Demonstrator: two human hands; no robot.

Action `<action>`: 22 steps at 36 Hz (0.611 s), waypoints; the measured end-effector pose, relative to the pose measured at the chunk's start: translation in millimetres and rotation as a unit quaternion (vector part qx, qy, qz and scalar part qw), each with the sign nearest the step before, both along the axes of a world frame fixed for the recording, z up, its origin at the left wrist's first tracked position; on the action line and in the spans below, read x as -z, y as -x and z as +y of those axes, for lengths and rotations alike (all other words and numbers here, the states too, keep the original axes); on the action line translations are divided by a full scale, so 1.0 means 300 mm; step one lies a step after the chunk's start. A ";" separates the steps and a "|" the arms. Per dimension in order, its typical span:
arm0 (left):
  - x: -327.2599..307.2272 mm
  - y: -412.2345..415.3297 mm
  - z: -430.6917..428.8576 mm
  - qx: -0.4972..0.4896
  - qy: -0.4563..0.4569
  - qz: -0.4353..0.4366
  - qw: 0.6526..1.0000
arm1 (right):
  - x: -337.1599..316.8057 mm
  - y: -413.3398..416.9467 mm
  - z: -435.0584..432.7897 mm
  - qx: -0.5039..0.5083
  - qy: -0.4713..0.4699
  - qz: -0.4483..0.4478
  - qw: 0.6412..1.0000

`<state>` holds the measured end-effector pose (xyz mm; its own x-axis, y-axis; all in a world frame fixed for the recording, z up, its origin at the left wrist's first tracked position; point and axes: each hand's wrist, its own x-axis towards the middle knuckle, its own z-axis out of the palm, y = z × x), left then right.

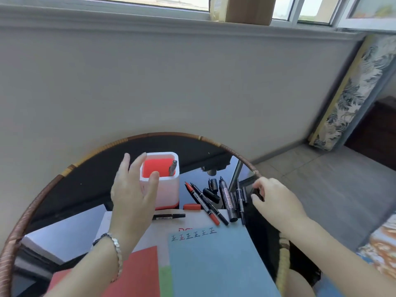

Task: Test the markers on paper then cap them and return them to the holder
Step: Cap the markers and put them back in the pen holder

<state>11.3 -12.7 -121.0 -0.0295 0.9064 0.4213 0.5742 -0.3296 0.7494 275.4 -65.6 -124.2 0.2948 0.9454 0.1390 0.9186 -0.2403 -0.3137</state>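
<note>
A white holder [169, 189] with a red inside stands on the round glass table, with one grey marker [172, 167] in it. My left hand [134, 189] hovers open just in front of the holder. Several uncapped markers lie to its right: a red one [202, 203], a thin black one [211, 204], a thick black one [228, 201]. Another black marker [169, 216] lies by my left wrist. Loose black caps [212, 189] and a red cap [191, 206] lie nearby. My right hand [276, 197] pinches a small black cap [258, 192]. Blue paper [214, 264] carries test marks.
Red paper [137, 273] and a green sheet [166, 279] lie at the near edge beside the blue one. The table's woven rim [235, 154] curves round the back. A grey wall stands right behind it; tiled floor lies to the right.
</note>
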 end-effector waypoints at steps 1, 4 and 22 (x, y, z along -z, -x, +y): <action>-0.005 -0.023 -0.023 -0.009 -0.035 0.003 0.999 | 0.018 -0.030 -0.011 0.021 0.028 -0.007 0.999; -0.013 -0.104 -0.084 0.043 -0.119 0.033 0.991 | 0.070 -0.073 -0.033 0.044 0.085 -0.002 0.995; 0.107 -0.618 0.070 0.267 0.075 0.423 0.862 | 0.117 -0.137 -0.076 0.039 -0.026 0.226 0.973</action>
